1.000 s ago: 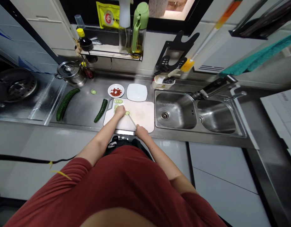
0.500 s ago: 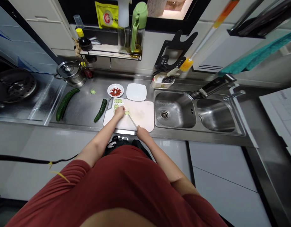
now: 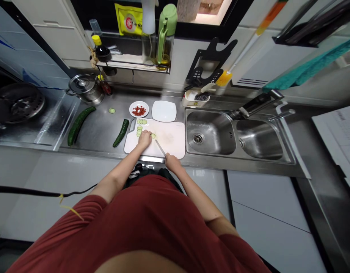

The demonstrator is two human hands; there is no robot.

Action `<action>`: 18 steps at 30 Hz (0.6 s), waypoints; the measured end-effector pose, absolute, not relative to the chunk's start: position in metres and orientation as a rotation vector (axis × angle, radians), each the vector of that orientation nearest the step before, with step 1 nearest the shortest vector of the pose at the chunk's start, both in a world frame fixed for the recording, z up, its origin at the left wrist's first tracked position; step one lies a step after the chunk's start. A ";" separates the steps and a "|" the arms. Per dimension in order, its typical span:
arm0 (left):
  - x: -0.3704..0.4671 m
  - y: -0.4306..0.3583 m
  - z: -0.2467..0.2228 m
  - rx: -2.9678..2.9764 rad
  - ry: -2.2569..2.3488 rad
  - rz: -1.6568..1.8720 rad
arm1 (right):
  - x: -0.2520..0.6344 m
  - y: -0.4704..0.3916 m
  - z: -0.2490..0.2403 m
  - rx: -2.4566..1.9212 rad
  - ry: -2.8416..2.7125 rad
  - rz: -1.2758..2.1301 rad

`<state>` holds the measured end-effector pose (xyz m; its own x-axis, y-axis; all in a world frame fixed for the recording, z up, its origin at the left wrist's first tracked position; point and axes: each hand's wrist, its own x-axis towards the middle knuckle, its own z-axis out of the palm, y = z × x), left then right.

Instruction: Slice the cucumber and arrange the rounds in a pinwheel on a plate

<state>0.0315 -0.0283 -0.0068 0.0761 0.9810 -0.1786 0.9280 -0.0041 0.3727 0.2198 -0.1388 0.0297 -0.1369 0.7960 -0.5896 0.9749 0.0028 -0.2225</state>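
Two cucumbers [image 3: 121, 132] lie toward the left end of the bench [image 3: 99, 131], with one loose slice [image 3: 112, 110] farther back. There are two white plates [image 3: 164, 111], one cutting board [image 3: 173, 140], one knife [image 3: 160, 148], one lidded pot [image 3: 91, 95], two yellow-capped bottles [image 3: 102, 52] and two sink basins [image 3: 211, 132]. The board's cucumber slices [image 3: 139, 129] and the red pieces [image 3: 138, 111] are too small to count.

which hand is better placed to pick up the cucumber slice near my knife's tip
Probably your left hand: its fingers are close beside that slice, while your right hand holds the knife.
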 end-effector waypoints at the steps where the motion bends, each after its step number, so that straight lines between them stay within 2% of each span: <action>1: 0.032 -0.028 -0.007 1.969 1.895 0.185 | 0.221 -0.139 0.030 1.846 1.999 -0.852; 18: 0.041 -0.023 -0.001 1.907 1.966 0.203 | 0.254 -0.131 0.025 2.203 1.945 -0.880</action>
